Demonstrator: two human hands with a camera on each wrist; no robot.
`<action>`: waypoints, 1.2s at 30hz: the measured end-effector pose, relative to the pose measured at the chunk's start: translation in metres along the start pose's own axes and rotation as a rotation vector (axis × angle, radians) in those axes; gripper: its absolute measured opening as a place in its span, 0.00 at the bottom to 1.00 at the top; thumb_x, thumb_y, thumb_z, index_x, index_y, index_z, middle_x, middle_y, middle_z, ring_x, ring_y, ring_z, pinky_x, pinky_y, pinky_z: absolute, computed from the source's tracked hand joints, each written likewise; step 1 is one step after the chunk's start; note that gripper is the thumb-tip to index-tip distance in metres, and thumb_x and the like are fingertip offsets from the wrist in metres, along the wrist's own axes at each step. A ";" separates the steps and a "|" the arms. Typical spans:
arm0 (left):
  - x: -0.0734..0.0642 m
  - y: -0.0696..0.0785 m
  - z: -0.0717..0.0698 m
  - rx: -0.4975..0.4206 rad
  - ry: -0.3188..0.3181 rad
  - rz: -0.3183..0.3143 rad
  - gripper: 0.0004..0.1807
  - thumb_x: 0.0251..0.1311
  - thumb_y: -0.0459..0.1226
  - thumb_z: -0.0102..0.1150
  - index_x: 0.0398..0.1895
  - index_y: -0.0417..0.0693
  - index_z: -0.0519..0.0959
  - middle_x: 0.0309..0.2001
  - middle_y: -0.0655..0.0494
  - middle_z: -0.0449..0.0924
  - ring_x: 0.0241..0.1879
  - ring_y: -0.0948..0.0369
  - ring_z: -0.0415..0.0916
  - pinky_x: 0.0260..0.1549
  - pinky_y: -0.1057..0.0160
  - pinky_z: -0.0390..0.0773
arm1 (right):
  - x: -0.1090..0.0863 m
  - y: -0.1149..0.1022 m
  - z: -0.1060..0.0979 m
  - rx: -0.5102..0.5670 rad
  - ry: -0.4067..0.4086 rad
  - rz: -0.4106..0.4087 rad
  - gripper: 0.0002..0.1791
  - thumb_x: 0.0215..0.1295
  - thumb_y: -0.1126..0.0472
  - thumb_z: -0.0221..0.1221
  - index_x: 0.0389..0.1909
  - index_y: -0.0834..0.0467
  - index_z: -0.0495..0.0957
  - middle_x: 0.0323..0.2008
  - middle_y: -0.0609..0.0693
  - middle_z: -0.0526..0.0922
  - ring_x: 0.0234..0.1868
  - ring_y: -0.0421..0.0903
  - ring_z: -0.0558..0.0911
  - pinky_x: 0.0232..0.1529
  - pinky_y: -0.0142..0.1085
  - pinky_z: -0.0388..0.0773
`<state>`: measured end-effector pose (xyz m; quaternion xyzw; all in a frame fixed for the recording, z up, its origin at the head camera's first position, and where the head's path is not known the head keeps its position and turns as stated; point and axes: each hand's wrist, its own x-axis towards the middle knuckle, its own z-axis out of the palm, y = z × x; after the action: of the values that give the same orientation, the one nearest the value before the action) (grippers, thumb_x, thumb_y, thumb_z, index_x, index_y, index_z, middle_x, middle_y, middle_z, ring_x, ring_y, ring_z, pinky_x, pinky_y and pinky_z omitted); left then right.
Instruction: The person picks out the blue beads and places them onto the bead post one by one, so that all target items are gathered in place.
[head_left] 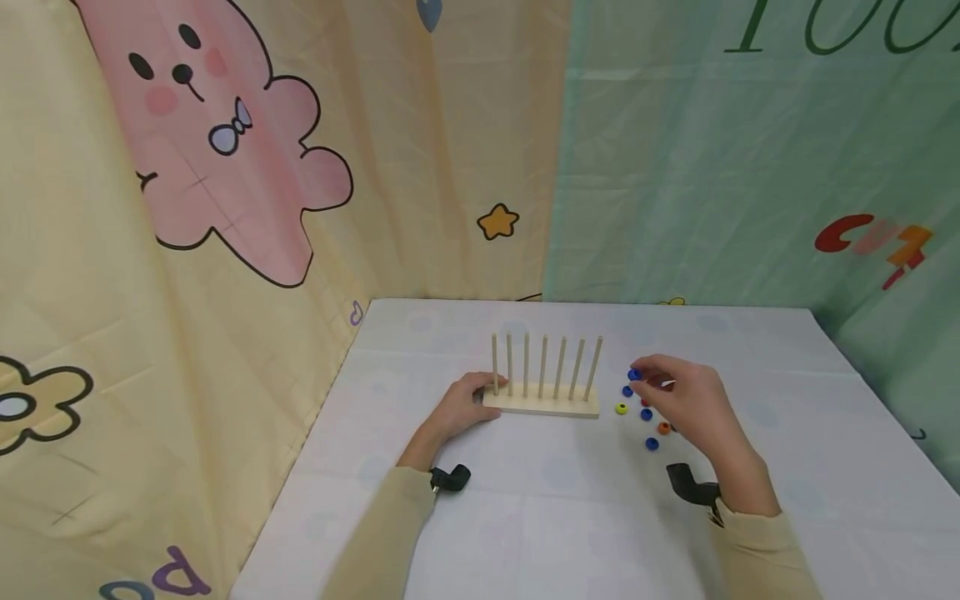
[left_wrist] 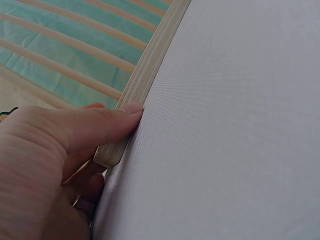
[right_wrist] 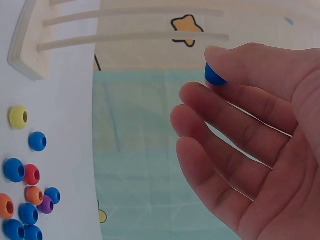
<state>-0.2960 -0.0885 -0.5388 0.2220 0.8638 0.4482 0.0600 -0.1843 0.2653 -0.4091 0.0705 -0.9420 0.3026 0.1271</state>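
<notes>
Clerk: First entry, from the hand outward?

Operator: Right hand [head_left: 686, 400]: thumb and forefinger pinching one blue bead [head_left: 634, 375], other fingers loosely bent. Bead held above the worktop [head_left: 562, 517], right of the peg stand [head_left: 542, 403]. Its hole: direction hidden from me by the thumb.

Clerk: Left hand [head_left: 462, 402]?

Operator: Gripping the stand's left end, thumb on the front edge of the base. I read that as steadying.

Clerk: Orientation of the stand?

Operator: Base flat, long axis running left to right across the worktop. Seven pegs [head_left: 527, 367], in one row, pointing up. No bead seen on any.

Clerk: Farther out?

Operator: Loose beads, scattered right of the stand: one yellow bead [right_wrist: 18, 117], one red bead [right_wrist: 32, 174], one purple bead [right_wrist: 45, 204], plus orange and further blue ones.

Clerk: Step in hand?

Operator: By my judgement, a bead picked up and not yet threaded. The next move would call for carrying it over a peg tip, hole turned vertical, stand kept still.
</notes>
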 end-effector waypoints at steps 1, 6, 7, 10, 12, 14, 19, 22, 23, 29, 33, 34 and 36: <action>0.000 0.000 0.000 -0.001 0.000 0.000 0.28 0.54 0.37 0.75 0.60 0.64 0.81 0.66 0.56 0.73 0.67 0.55 0.66 0.66 0.51 0.64 | 0.001 -0.001 0.000 -0.002 0.006 -0.004 0.13 0.64 0.60 0.69 0.49 0.55 0.83 0.35 0.47 0.86 0.35 0.49 0.85 0.34 0.44 0.84; 0.000 -0.001 0.001 -0.009 0.004 0.004 0.28 0.54 0.37 0.76 0.60 0.64 0.81 0.65 0.57 0.73 0.68 0.55 0.66 0.67 0.52 0.63 | 0.007 -0.006 0.000 0.000 0.046 -0.042 0.13 0.64 0.60 0.69 0.49 0.55 0.84 0.35 0.48 0.86 0.36 0.49 0.85 0.36 0.46 0.84; 0.000 -0.001 0.001 -0.009 0.005 0.006 0.28 0.54 0.37 0.76 0.60 0.64 0.81 0.65 0.57 0.73 0.68 0.55 0.66 0.67 0.52 0.63 | 0.008 -0.008 0.001 0.002 0.054 -0.051 0.13 0.64 0.60 0.69 0.48 0.55 0.84 0.36 0.49 0.86 0.36 0.49 0.85 0.37 0.47 0.84; 0.000 -0.001 0.000 -0.007 0.007 0.007 0.28 0.54 0.36 0.76 0.60 0.63 0.81 0.65 0.57 0.73 0.68 0.54 0.65 0.67 0.51 0.62 | 0.013 -0.011 0.001 0.011 0.081 -0.075 0.13 0.63 0.60 0.69 0.49 0.55 0.84 0.38 0.49 0.87 0.36 0.48 0.85 0.38 0.48 0.84; 0.000 -0.001 0.000 -0.002 0.006 0.007 0.29 0.54 0.36 0.76 0.60 0.62 0.81 0.65 0.56 0.74 0.68 0.53 0.65 0.68 0.51 0.62 | 0.016 -0.014 0.002 0.015 0.106 -0.085 0.13 0.63 0.60 0.69 0.49 0.54 0.84 0.39 0.49 0.87 0.36 0.47 0.85 0.38 0.48 0.84; 0.000 -0.001 0.000 0.003 0.008 0.007 0.29 0.53 0.36 0.76 0.60 0.62 0.81 0.65 0.56 0.74 0.68 0.53 0.65 0.68 0.51 0.62 | 0.019 -0.016 0.004 0.019 0.132 -0.094 0.13 0.64 0.60 0.69 0.49 0.54 0.85 0.40 0.49 0.87 0.36 0.47 0.85 0.38 0.48 0.84; 0.000 -0.001 0.001 0.005 0.011 0.012 0.28 0.54 0.36 0.75 0.60 0.62 0.81 0.65 0.56 0.74 0.68 0.54 0.65 0.67 0.52 0.62 | 0.026 -0.020 0.010 0.041 0.185 -0.101 0.12 0.64 0.60 0.69 0.48 0.54 0.85 0.39 0.49 0.87 0.35 0.47 0.85 0.37 0.48 0.84; 0.001 -0.002 0.001 0.001 0.011 0.020 0.28 0.54 0.36 0.76 0.59 0.62 0.81 0.65 0.57 0.74 0.68 0.54 0.65 0.67 0.52 0.63 | 0.029 -0.023 0.014 0.055 0.207 -0.101 0.13 0.64 0.61 0.69 0.48 0.55 0.85 0.38 0.49 0.87 0.34 0.47 0.85 0.35 0.46 0.84; 0.001 -0.003 0.002 -0.002 0.011 0.025 0.28 0.53 0.36 0.76 0.59 0.62 0.81 0.64 0.58 0.74 0.68 0.55 0.66 0.67 0.52 0.63 | 0.030 -0.023 0.015 0.060 0.215 -0.103 0.13 0.64 0.61 0.69 0.49 0.55 0.85 0.38 0.49 0.87 0.34 0.46 0.85 0.35 0.43 0.84; 0.001 -0.005 0.004 -0.021 0.004 0.028 0.28 0.53 0.35 0.76 0.58 0.64 0.81 0.64 0.60 0.75 0.67 0.56 0.66 0.67 0.53 0.63 | 0.035 -0.024 0.023 0.089 0.259 -0.107 0.13 0.64 0.62 0.69 0.49 0.55 0.85 0.39 0.48 0.87 0.36 0.45 0.84 0.36 0.26 0.77; 0.001 -0.005 0.004 -0.021 0.007 0.029 0.28 0.53 0.35 0.76 0.58 0.64 0.82 0.64 0.60 0.75 0.67 0.56 0.67 0.67 0.53 0.63 | 0.039 -0.025 0.027 0.089 0.274 -0.118 0.13 0.63 0.62 0.70 0.49 0.55 0.85 0.39 0.48 0.87 0.37 0.44 0.85 0.37 0.29 0.79; 0.001 -0.005 0.003 -0.015 0.010 0.030 0.28 0.53 0.35 0.76 0.58 0.64 0.82 0.64 0.60 0.75 0.67 0.56 0.66 0.67 0.53 0.63 | 0.040 -0.025 0.028 0.088 0.275 -0.119 0.13 0.63 0.62 0.70 0.49 0.55 0.85 0.39 0.47 0.88 0.37 0.44 0.85 0.37 0.29 0.79; 0.001 -0.005 0.002 -0.007 0.017 0.031 0.28 0.53 0.35 0.76 0.58 0.64 0.82 0.64 0.60 0.75 0.67 0.56 0.66 0.67 0.53 0.63 | 0.042 -0.025 0.029 0.093 0.273 -0.119 0.13 0.63 0.61 0.70 0.48 0.55 0.85 0.39 0.47 0.88 0.36 0.44 0.85 0.37 0.30 0.79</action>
<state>-0.2978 -0.0891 -0.5441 0.2316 0.8592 0.4538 0.0465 -0.2246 0.2259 -0.4061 0.0902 -0.8951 0.3446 0.2683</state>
